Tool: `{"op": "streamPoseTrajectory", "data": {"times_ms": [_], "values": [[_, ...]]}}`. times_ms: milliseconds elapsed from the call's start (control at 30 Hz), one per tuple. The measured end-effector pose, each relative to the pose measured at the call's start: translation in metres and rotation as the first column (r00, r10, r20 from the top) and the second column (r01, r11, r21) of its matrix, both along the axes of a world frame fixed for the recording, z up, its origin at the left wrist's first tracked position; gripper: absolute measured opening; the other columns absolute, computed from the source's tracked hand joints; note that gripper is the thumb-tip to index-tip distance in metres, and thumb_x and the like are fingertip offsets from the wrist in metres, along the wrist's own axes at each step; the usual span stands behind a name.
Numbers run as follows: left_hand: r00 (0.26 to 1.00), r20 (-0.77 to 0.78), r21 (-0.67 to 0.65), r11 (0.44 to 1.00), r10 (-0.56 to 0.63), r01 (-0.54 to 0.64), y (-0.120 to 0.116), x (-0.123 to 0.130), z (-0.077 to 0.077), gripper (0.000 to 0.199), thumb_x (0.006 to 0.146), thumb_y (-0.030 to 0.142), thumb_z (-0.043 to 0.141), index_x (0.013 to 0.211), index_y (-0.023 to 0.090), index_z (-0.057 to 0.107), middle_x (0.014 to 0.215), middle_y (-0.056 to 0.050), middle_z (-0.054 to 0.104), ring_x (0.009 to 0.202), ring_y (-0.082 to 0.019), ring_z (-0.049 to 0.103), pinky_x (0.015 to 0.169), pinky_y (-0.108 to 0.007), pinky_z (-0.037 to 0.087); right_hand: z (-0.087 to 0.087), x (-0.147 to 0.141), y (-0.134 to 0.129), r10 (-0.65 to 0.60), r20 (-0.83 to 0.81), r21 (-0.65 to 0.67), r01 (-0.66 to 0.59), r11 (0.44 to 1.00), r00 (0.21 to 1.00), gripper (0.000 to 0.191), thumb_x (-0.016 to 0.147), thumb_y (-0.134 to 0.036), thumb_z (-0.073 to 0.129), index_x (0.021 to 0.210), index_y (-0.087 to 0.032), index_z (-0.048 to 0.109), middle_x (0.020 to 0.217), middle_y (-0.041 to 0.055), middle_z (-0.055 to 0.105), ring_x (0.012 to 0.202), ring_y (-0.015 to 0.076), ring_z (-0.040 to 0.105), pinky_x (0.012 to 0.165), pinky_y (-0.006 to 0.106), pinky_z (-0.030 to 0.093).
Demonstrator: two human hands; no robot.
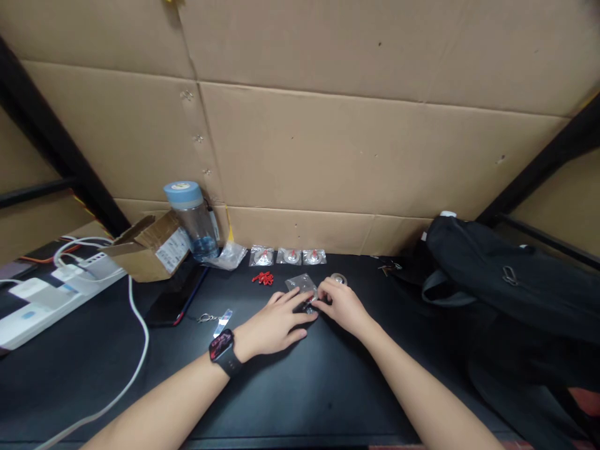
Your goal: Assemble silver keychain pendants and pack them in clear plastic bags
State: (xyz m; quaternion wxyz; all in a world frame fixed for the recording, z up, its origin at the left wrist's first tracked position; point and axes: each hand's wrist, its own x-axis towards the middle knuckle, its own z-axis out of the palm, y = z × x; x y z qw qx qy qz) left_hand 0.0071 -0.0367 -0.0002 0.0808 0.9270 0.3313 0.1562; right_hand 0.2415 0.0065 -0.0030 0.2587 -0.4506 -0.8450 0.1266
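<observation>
A small clear plastic bag lies on the black table between my hands. My left hand, with a dark watch on its wrist, is palm down with its fingers spread across the bag's lower part. From the right, my right hand has its fingers curled and thumb and fingertips together at the bag's edge; what they grip is hidden. A bit of red shows between the hands. Just behind my right hand is a round, shiny item. A pile of small red pieces lies farther back, left of the bag.
Three clear packets with round contents and red bits line the back. Leftward are a metal clasp, a phone, a blue-lidded bottle, an open carton and a power strip. A black backpack fills the right.
</observation>
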Motion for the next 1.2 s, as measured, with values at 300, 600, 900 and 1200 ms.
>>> {"op": "streamPoseTrajectory", "data": {"times_ms": [300,600,900,1200], "values": [[0.999,0.013,0.005,0.999,-0.033,0.033,-0.001,-0.001,0.003,0.044,0.094,0.031,0.062,0.137,0.039,0.06,0.16,-0.006,0.039,0.147,-0.035,0.034,0.111,-0.054,0.039,-0.01,-0.017,0.007,-0.161,-0.006,0.109,0.16,0.981,0.987,0.018,0.084,-0.015,0.063,0.08,-0.023,0.047,0.086,-0.0003,0.055,0.076,0.0167,0.052,0.063,0.024,0.034],[0.992,0.121,-0.068,0.997,-0.018,0.026,0.011,-0.019,0.019,0.032,0.088,0.024,0.067,0.119,0.029,0.064,0.142,-0.006,0.056,0.132,-0.025,0.051,0.111,-0.042,0.036,0.008,-0.003,0.003,0.175,-0.149,-0.044,-0.183,0.982,0.973,0.019,0.086,-0.027,0.07,0.1,-0.022,0.058,0.098,0.003,0.06,0.084,0.0175,0.056,0.077,0.028,0.045],[0.973,0.133,0.076,0.977,0.189,-0.2,0.022,-0.005,0.001,0.02,0.092,0.025,0.064,0.112,0.024,0.062,0.111,-0.005,0.068,0.101,-0.022,0.063,0.089,-0.036,0.045,-0.003,0.008,0.013,0.216,-0.159,-0.009,-0.22,0.975,0.963,0.019,0.092,-0.013,0.06,0.107,-0.021,0.069,0.107,0.0073,0.066,0.091,0.0177,0.063,0.086,0.031,0.051],[0.952,0.199,-0.024,0.973,0.232,-0.232,0.024,-0.01,0.003,0.017,0.099,0.031,0.055,0.095,0.023,0.069,0.093,-0.003,0.072,0.089,-0.021,0.064,0.085,-0.034,0.045,-0.002,0.006,0.011,0.203,-0.212,-0.024,-0.213,0.977,0.956,0.012,0.095,-0.025,0.063,0.091,-0.022,0.074,0.094,0.005,0.073,0.088,0.0188,0.067,0.08,0.03,0.05]]}}
